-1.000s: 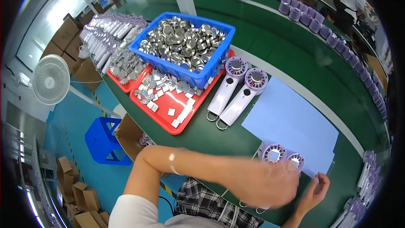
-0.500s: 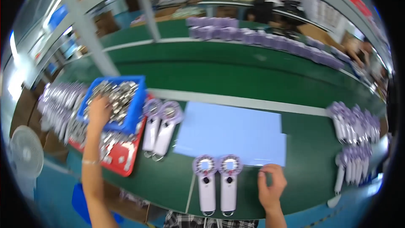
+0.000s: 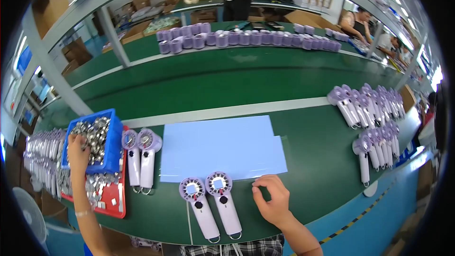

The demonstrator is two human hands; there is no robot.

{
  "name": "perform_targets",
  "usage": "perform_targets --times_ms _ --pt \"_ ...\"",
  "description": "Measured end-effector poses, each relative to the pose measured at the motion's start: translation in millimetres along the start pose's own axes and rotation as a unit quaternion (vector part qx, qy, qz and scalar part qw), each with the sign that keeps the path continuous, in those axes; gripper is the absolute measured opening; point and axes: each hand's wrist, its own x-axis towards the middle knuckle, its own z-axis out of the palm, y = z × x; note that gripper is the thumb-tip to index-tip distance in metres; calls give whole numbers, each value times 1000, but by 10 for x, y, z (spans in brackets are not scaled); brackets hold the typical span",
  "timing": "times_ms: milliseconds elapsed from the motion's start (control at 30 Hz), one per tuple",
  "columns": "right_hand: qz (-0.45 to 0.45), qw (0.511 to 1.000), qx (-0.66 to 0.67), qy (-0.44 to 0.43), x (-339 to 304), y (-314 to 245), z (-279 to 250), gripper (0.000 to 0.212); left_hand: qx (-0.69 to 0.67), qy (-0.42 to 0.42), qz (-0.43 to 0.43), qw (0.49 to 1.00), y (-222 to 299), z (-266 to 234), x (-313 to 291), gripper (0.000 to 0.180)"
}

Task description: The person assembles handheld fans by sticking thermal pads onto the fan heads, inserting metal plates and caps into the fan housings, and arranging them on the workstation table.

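Observation:
My left hand reaches into a blue bin heaped with small shiny metal parts. Its fingers curl down among the parts; what they pinch, if anything, is hidden. My right hand hovers over the green table by the lower right edge of a light blue sheet. Thumb and forefinger meet in a pinch, and anything between them is too small to name. In front of me, two white and purple handheld fans lie side by side, heads away from me, with pale square pieces in their round heads.
Two more handheld fans lie beside a red tray of small silvery pieces, under the bin. Rows of fans stand at far left and right. Purple round parts line the far bench. Co-workers are beyond; metal posts rise at left.
The view has swung right, so the table's things sit further left in it. My left hand is still in the bin, and my right hand is still pinched near the blue sheet.

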Motion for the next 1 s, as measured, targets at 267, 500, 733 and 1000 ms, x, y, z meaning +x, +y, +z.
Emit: perform_targets --times_ms 267,500,733,1000 --pt "-133 990 9 -43 102 -246 173 34 -575 -110 -39 810 1680 -216 -733 32" --pt "-205 978 10 -22 206 -632 302 49 -824 -312 -96 463 3043 -190 -1345 33" --pt "-201 979 -12 17 332 -602 243 45 -870 -349 -150 315 3213 -126 -1287 42" --pt "36 996 15 -84 653 -273 -53 40 -683 -179 169 688 3087 -73 -1340 56"
